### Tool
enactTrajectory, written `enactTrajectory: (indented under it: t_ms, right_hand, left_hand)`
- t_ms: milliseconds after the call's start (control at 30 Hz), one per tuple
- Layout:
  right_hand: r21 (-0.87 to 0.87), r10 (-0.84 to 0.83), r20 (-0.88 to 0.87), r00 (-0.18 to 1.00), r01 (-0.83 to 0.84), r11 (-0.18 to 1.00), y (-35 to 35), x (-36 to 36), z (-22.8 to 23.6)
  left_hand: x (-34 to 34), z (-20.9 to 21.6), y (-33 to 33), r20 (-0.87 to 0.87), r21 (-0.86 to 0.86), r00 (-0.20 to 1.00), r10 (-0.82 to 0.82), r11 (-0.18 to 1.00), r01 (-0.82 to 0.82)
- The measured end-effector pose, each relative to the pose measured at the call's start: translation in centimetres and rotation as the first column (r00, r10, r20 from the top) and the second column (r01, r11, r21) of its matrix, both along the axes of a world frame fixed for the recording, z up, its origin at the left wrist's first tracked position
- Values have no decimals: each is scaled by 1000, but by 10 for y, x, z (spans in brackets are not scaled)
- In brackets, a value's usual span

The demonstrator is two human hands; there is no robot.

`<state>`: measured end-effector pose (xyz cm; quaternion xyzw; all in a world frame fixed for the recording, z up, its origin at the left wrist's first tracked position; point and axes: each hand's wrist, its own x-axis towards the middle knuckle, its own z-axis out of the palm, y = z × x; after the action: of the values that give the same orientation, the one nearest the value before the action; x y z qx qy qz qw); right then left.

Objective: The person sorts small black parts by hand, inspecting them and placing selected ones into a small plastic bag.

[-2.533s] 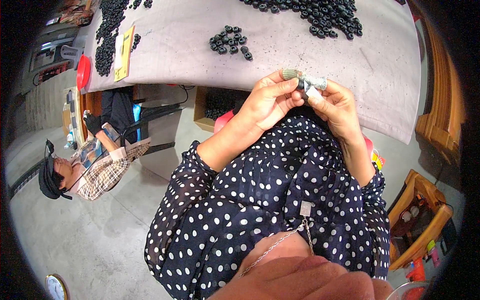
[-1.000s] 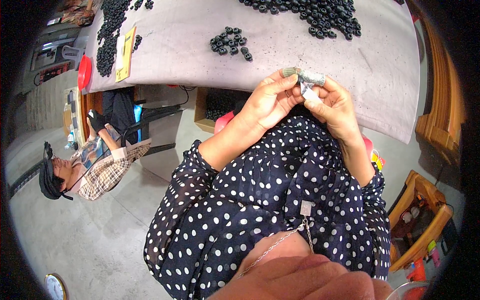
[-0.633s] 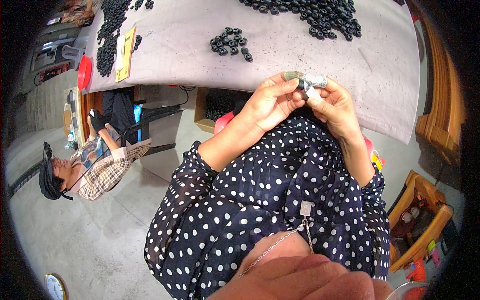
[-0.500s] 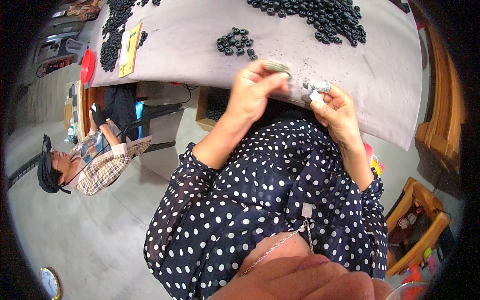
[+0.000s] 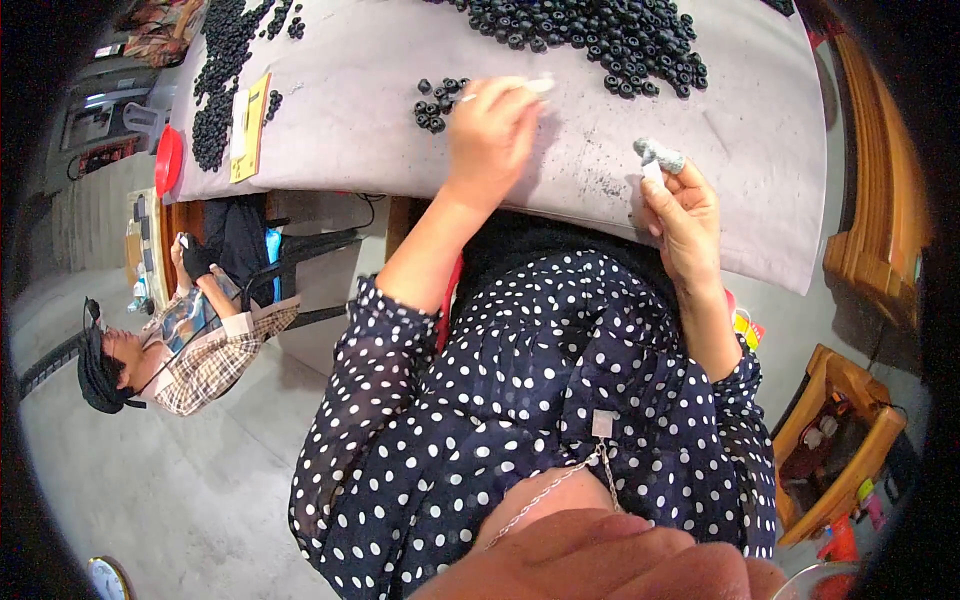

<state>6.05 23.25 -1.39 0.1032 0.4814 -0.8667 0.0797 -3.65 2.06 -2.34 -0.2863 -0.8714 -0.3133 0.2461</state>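
Note:
My left hand (image 5: 488, 140) hovers over the purple-grey tablecloth, beside a small group of round black parts (image 5: 432, 110) with holes in their middles. Its fingers are smeared by motion, with a pale covering on one fingertip; whether they hold anything is unclear. Nearer the table's front edge, my right hand (image 5: 686, 220) is closed in a pinch. Between its thumb and a finger wrapped in speckled grey cloth (image 5: 662, 157) sits a small flat white piece (image 5: 652, 174), whose kind I cannot make out. Dark crumbs (image 5: 605, 183) lie on the cloth between my hands.
A large heap of black parts (image 5: 625, 50) covers the far middle, another heap (image 5: 222, 80) the far left. Near that lie a yellow card (image 5: 250, 130) and a red dish (image 5: 168, 160). A seated person (image 5: 215, 350) is at the left; a wooden chair (image 5: 835, 440) stands right.
My left hand has moved forward and away from my right hand, to the small group of black parts. My right hand has shifted slightly right, still pinching the white piece.

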Motion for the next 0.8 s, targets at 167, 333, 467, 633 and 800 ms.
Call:
enactTrajectory:
  t_ms: [167,333,467,633,800]
  right_hand:
    - [53,-64,-33,997,66,996,7,-1,-4]
    - [32,-76,-36,996,77,997,11,-3,-13]
    - [11,-55,-62,997,56,998,12,-3,-15]
    - [23,-46,-35,998,47,999,14,-1,-12]
    - [58,88,-28,996,-86,995,4,5,-4]
  left_hand:
    - [-31,-6,61,158,-116,975,-154,978,174]
    - [-51,-8,73,138,-245,977,-163,950,193]
    - [-45,-8,72,19,-279,980,-196,940,194]
    - [-4,-4,57,451,230,870,-201,968,104]
    - [45,2,42,614,671,147,-775,414,-615]
